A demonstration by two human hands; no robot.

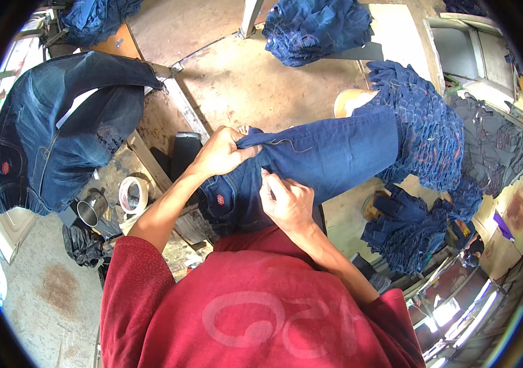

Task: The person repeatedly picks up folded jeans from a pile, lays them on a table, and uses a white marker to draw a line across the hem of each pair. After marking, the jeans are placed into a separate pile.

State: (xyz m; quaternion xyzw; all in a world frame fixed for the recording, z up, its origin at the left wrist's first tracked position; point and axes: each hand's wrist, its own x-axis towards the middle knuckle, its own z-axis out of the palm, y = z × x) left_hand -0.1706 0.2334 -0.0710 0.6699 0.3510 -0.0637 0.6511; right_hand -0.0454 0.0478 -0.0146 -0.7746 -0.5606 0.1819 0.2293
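A pair of dark blue jeans point(347, 147) lies stretched across in front of me, its leg reaching to the right. My left hand point(223, 151) is closed on a gathered edge of the jeans. Just below and to the right, my right hand point(289, 199) is closed in a pinch over the cloth; a small dark tip shows at its fingers, too small to name. A loose pale thread point(301, 149) trails on the leg. Nearer my body, the jeans bear a small red patch point(220, 199).
Another pair of jeans point(59, 135) drapes at the left, above a metal cup point(92, 207) and a tape roll point(142, 195). Bundled denim point(316, 30) lies at the far side. More denim piles point(418, 129) and dark grey cloth point(491, 144) stand at right.
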